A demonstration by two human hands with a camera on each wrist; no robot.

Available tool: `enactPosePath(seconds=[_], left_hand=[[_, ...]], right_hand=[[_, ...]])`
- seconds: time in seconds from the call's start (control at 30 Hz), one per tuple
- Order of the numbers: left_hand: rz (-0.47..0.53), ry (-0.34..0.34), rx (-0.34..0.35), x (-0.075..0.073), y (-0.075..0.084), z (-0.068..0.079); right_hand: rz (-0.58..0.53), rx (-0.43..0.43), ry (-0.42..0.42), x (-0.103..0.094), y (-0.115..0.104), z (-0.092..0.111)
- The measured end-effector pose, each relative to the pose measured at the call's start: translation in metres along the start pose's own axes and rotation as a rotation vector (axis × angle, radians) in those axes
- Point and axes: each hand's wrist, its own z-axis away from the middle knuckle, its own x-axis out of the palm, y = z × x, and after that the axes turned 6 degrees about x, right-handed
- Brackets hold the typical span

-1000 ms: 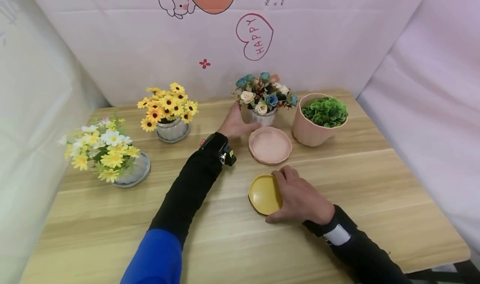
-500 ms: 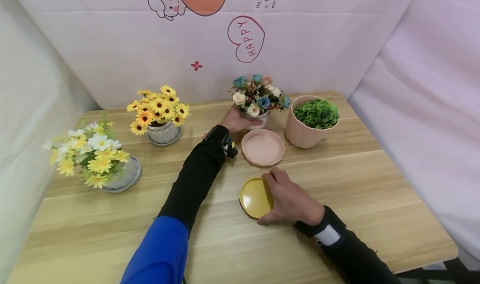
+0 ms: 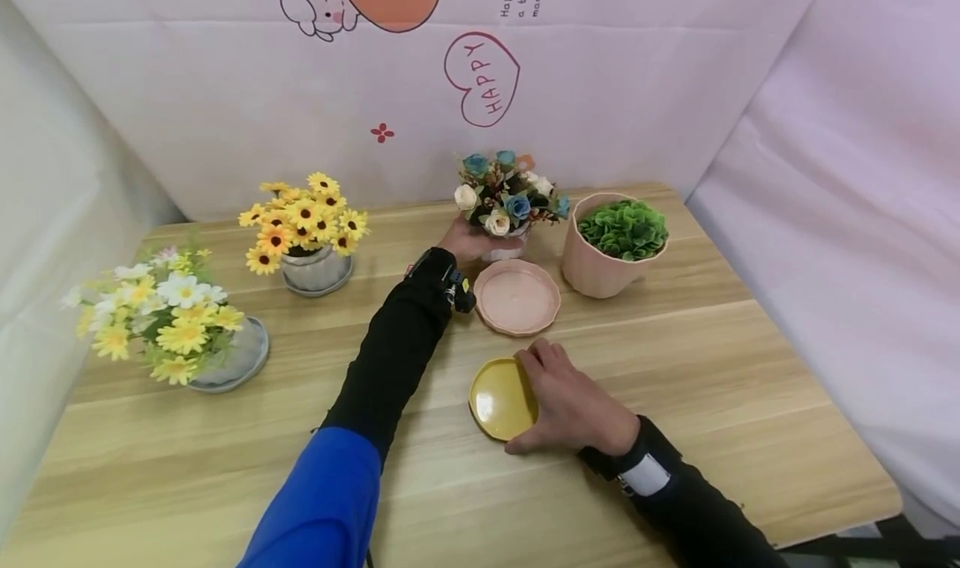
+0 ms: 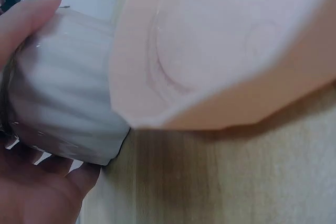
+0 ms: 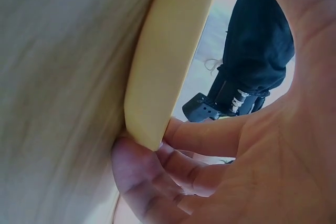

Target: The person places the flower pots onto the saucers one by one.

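At the back of the table, my left hand [image 3: 467, 240] grips a small white flower pot [image 4: 63, 90] holding blue and cream roses [image 3: 516, 203]. In the left wrist view its thumb lies over one side of the pot and the fingers curve round the other. A pink scalloped saucer [image 3: 517, 298] lies just in front of that pot. Nearer to me, my right hand [image 3: 572, 408] holds a round yellow saucer [image 3: 498, 401] by its right side, thumb at the near edge and fingers at the far edge. In the right wrist view, fingertips touch the saucer's side wall [image 5: 163, 66].
A pink pot with green foliage [image 3: 604, 260] stands at the back right. On the left are a grey pot of yellow black-centred flowers [image 3: 317, 270] and a grey pot of white and yellow daisies [image 3: 225, 360], both on saucers. A printed cloth [image 3: 600, 93] hangs behind the table.
My left hand has moved in from beside the rose pot and closed its fingers round it. My right hand keeps its hold on the yellow saucer. The head view has shifted slightly.
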Motion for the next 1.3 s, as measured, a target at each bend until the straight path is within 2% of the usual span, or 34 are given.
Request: enactPosePath(seconds=[0.03, 0.07, 0.1, 0.13, 0.17, 0.27, 0.47, 0.53, 0.67, 0.7, 0.77, 0.93, 1.07, 1.3], left_hand=[[0.176, 0.033, -0.028, 0.0, 0.001, -0.001], [0.305, 0.063, -0.051, 0.0, 0.001, -0.001], [0.339, 0.067, -0.064, 0.0, 0.002, -0.001], [0.428, 0.09, -0.082, 0.0, 0.003, -0.002], [0.437, 0.087, -0.089, 0.001, 0.004, -0.002], [0.412, 0.074, -0.085, 0.001, 0.004, 0.0], [0.308, 0.037, -0.027, 0.002, 0.001, 0.009], [0.201, 0.014, 0.007, 0.002, 0.0, 0.013], [0.149, 0.034, 0.033, 0.002, 0.002, 0.015], [0.15, 0.049, 0.035, 0.001, 0.003, 0.015], [0.231, 0.086, 0.018, 0.0, 0.004, 0.014], [0.24, 0.113, 0.016, -0.002, 0.006, 0.016], [0.2, 0.122, 0.013, -0.003, 0.007, 0.018], [0.298, 0.145, -0.037, -0.006, 0.014, 0.021]], right_hand=[[-0.003, 0.001, 0.0, 0.0, -0.001, 0.0], [-0.003, 0.003, 0.0, 0.0, -0.001, 0.0], [-0.004, 0.004, 0.0, 0.0, -0.001, 0.0], [-0.005, 0.004, 0.001, 0.0, -0.001, 0.0], [-0.007, 0.003, 0.002, 0.0, -0.001, 0.0], [-0.009, -0.002, 0.003, 0.0, 0.0, 0.0], [-0.024, 0.007, -0.015, 0.0, -0.001, -0.001], [-0.032, 0.02, -0.031, -0.001, -0.002, -0.001], [-0.039, 0.033, -0.047, -0.002, -0.002, -0.002], [-0.038, 0.034, -0.049, -0.002, -0.002, -0.002], [-0.039, 0.032, -0.049, -0.002, -0.003, -0.002], [-0.042, 0.033, -0.053, -0.002, -0.003, -0.001], [-0.047, 0.041, -0.059, -0.003, -0.003, -0.001], [-0.05, 0.036, -0.062, -0.004, -0.003, -0.001]])
